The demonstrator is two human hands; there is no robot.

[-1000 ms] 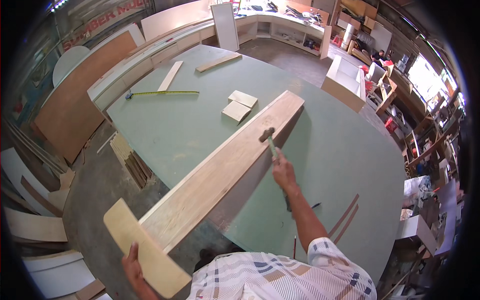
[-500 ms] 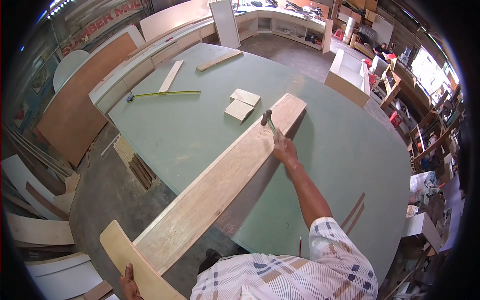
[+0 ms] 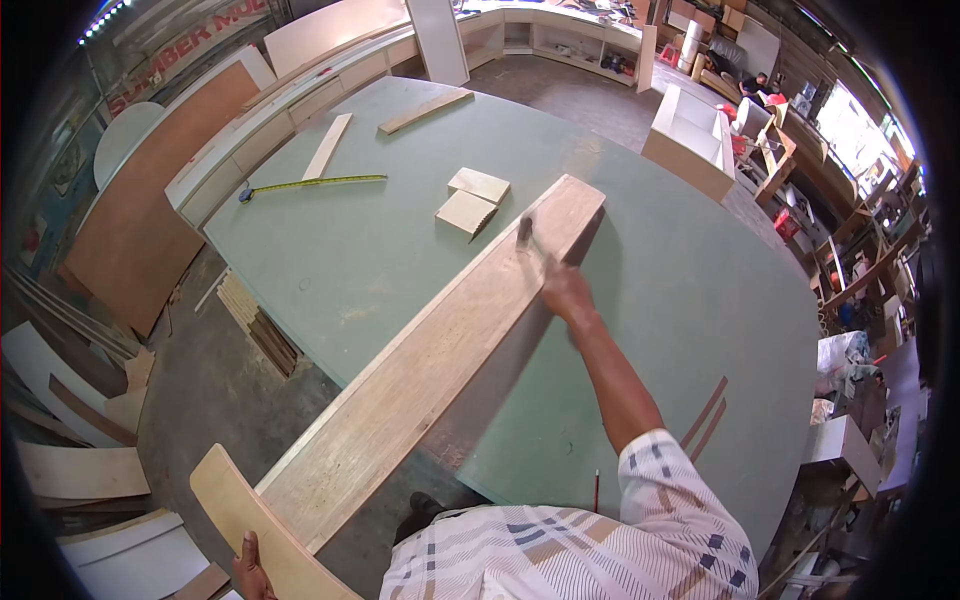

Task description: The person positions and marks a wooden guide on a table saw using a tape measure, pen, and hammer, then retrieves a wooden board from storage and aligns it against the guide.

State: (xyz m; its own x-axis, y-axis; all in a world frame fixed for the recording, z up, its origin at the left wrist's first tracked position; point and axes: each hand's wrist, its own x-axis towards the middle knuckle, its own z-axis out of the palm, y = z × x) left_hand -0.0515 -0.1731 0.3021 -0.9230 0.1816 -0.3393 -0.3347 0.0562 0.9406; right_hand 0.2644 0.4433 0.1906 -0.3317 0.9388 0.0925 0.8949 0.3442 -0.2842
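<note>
A long, box-like wooden piece (image 3: 390, 370) runs diagonally across the green table, its near end reaching past the table's edge. Against that near end stands a pale plywood board (image 3: 228, 487), wider than the long piece. My left hand (image 3: 252, 572) grips this board at its outer side, thumb on the face and the other fingers partly hidden. Over the far part of the long piece, my right hand (image 3: 567, 292) is closed round the handle of a hammer (image 3: 525, 232). The hammer is smeared by motion, its head close to the wood; whether it touches cannot be told.
Two small wood blocks (image 3: 466, 212), two loose strips (image 3: 328, 147), an extended tape measure (image 3: 318, 183), a pencil (image 3: 597, 491) and thin brown strips (image 3: 706, 412) lie on the table (image 3: 690, 290). White cabinets (image 3: 690, 145) and leaning panels (image 3: 150, 200) stand around. Another person (image 3: 752, 87) is far off.
The hammer has gone from sharp to blurred as my right hand swings it over the same spot. My left hand keeps its hold on the board. The whole view has shifted slightly.
</note>
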